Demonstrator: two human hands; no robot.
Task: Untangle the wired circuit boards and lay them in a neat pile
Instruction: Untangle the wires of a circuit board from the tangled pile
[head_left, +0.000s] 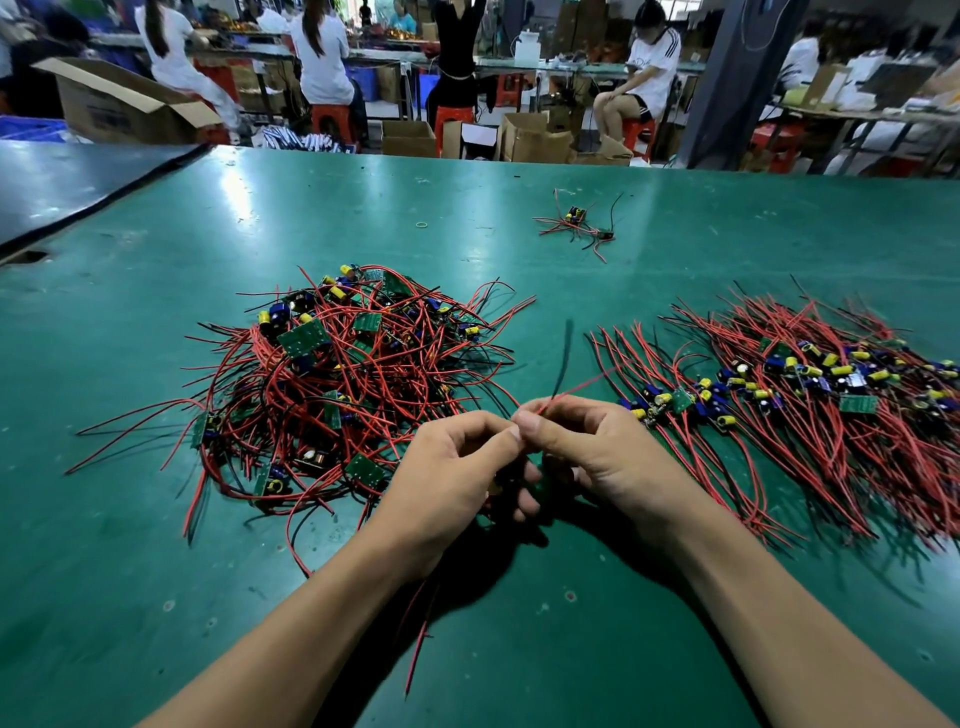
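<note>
green matting covers the table (156, 571), and both hands meet over it near the front edge. the left hand (447, 467) is curled tight, thumb and forefinger pressed together at the tip and touching the other thumb, with the lower fingers folded round a wired circuit board (543, 483) that is mostly hidden in shadow beneath them. more red wires (418, 639) trail from under its wrist toward the camera. the right hand (597, 452) is curled too, pinching a red lead (582, 384) between thumb and forefinger. that lead runs up and to the right from the pinch, and a black lead (563, 358) stands up from the same spot, blurred at its tip.

just left of the hands lies the tangled heap (343, 384) of boards, with red and black wires looping every way and yellow and blue parts showing through. to the right is the neat pile (810, 395), its boards in a loose row and its wires fanned out toward and away from the camera. farther back a small cluster (579, 223) of boards sits apart, with a rubber band (422, 225) to its left.

print on the side of the cardboard box (119, 104) beyond the table is too blurred to read, and any marking on the boards is too small to make out.
</note>
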